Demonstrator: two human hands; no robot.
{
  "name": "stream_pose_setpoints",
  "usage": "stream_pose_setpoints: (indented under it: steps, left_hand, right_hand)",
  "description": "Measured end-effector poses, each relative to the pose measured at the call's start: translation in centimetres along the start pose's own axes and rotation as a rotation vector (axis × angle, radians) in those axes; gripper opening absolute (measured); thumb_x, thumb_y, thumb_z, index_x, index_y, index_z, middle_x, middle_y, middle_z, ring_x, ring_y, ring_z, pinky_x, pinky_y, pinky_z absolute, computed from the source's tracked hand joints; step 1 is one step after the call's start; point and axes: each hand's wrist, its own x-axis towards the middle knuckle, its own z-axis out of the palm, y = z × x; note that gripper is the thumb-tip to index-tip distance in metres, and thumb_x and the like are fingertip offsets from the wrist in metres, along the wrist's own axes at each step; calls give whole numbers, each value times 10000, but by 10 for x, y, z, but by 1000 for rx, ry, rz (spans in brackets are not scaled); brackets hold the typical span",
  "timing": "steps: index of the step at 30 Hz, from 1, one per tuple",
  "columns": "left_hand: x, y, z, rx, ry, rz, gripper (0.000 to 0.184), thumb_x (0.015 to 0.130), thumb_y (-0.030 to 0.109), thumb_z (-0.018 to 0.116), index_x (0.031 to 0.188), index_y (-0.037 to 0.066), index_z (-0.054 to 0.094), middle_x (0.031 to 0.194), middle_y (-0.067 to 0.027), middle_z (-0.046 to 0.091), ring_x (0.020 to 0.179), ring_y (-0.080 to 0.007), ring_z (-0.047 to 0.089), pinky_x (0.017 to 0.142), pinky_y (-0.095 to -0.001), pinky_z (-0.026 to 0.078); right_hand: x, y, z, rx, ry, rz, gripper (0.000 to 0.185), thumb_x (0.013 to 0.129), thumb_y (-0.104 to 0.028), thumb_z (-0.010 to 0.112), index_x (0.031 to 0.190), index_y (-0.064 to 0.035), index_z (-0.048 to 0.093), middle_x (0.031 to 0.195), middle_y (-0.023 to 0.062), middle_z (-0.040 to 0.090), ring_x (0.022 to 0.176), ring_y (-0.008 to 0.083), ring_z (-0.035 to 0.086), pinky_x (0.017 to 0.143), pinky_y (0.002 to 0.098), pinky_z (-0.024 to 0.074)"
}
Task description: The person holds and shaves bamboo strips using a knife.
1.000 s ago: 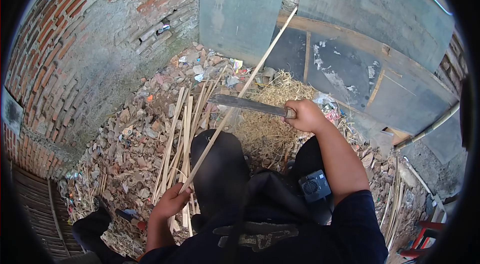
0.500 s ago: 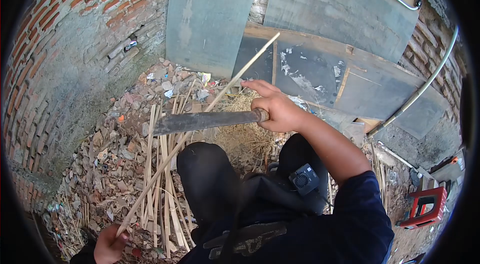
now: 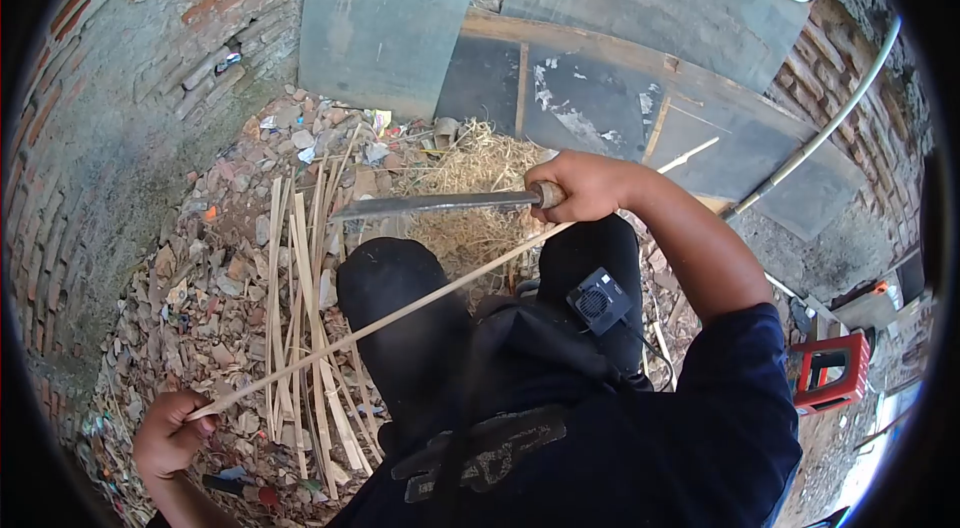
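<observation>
My left hand (image 3: 172, 435), at the lower left, pinches the near end of a long, thin bamboo strip (image 3: 400, 312). The strip runs slantwise over my knees, passes below my right fist and comes out beyond my forearm. My right hand (image 3: 582, 186) is wrapped around the wooden handle of a machete (image 3: 430, 205), its dark blade pointing left above the ground, apart from the strip's middle. Whether the right hand also touches the strip is hidden. Several loose bamboo strips (image 3: 300, 328) lie on the rubble beside my left knee.
Pale shavings (image 3: 470, 173) are heaped between and beyond my knees. Broken rubble (image 3: 200, 318) covers the ground. A brick wall (image 3: 130, 68) rises at left; grey panels (image 3: 390, 18) lean ahead. A small black device (image 3: 600, 302) rests on my right thigh. At right stands a red stool (image 3: 832, 375).
The strip has swung down and to the right, its far end now beyond my right forearm. My left hand has moved left and up. The machete has turned edge-on.
</observation>
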Motion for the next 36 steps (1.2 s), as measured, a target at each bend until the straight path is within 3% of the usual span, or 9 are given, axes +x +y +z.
stream_pose_setpoints:
  steps: [7, 11, 22, 23, 27, 30, 32, 33, 36]
  left_hand:
    - [86, -23, -5, -90, -179, -73, 144, 909, 135, 759, 890, 16, 681, 743, -16, 672, 663, -90, 566, 618, -280, 459]
    - [135, -29, -11, -125, -296, -29, 158, 933, 162, 755, 926, 14, 699, 741, 8, 651, 650, -66, 537, 590, -269, 440]
    - [203, -15, -35, -108, -268, 0, 297, 898, 145, 784, 1121, 1, 651, 852, -37, 708, 665, -114, 625, 629, -287, 504]
    - [204, -19, -39, -99, -219, -12, 500, 887, 162, 790, 1309, 17, 564, 1113, -97, 709, 864, -169, 680, 751, -353, 542]
    - [212, -92, -17, 103, 379, 104, 603, 996, 404, 650, 1467, 76, 467, 1463, -109, 529, 1277, -223, 543, 968, -472, 483]
    - [215, -147, 51, -339, 800, -54, 571, 1049, 484, 532, 1443, 72, 498, 1403, -100, 578, 1142, -199, 594, 886, -400, 503]
    - [206, -191, 128, -664, 984, -170, 504, 1068, 490, 489, 1303, 52, 577, 1208, -75, 643, 893, -132, 576, 741, -302, 470]
    - [201, -196, 174, -822, 1119, -222, 442, 1079, 464, 476, 1097, 44, 613, 941, -28, 614, 679, -85, 444, 588, -253, 374]
    - [161, -210, 303, -1013, 837, -419, 405, 1088, 443, 453, 862, 115, 524, 706, 32, 452, 566, -77, 396, 497, -248, 310]
  right_hand:
    - [-50, 35, 8, 523, 32, 468, 489, 798, -454, 871, 980, -71, 628, 731, 7, 566, 737, 146, 577, 666, 317, 464]
    - [-78, 54, 14, 512, 20, 257, 603, 614, -401, 995, 910, -66, 592, 766, -13, 586, 736, 119, 585, 648, 283, 458]
    - [-86, 10, 9, 168, -108, 345, 349, 732, -211, 854, 954, -45, 642, 793, 61, 671, 761, 167, 652, 662, 359, 493]
    - [-81, 4, 10, 189, -100, 315, 340, 752, -243, 820, 972, -50, 649, 789, 104, 671, 757, 221, 667, 667, 395, 491]
    - [-52, -4, 30, 68, -44, 286, 381, 755, -292, 755, 1012, -23, 672, 856, 208, 684, 855, 396, 676, 762, 466, 518]
    - [-37, 8, 52, 35, -48, 202, 343, 739, -251, 778, 988, -43, 668, 817, 165, 677, 788, 345, 675, 704, 428, 510]
    - [-34, 10, 62, -1, -79, 172, 352, 720, -238, 760, 987, -31, 663, 817, 177, 672, 797, 360, 675, 707, 437, 510]
    - [-33, 9, 65, 18, -116, 185, 352, 716, -232, 757, 986, -28, 662, 813, 178, 670, 792, 361, 673, 704, 437, 508]
    - [-36, -1, 67, 47, -142, 191, 345, 713, -233, 757, 969, -25, 654, 789, 175, 662, 769, 361, 669, 688, 438, 502]
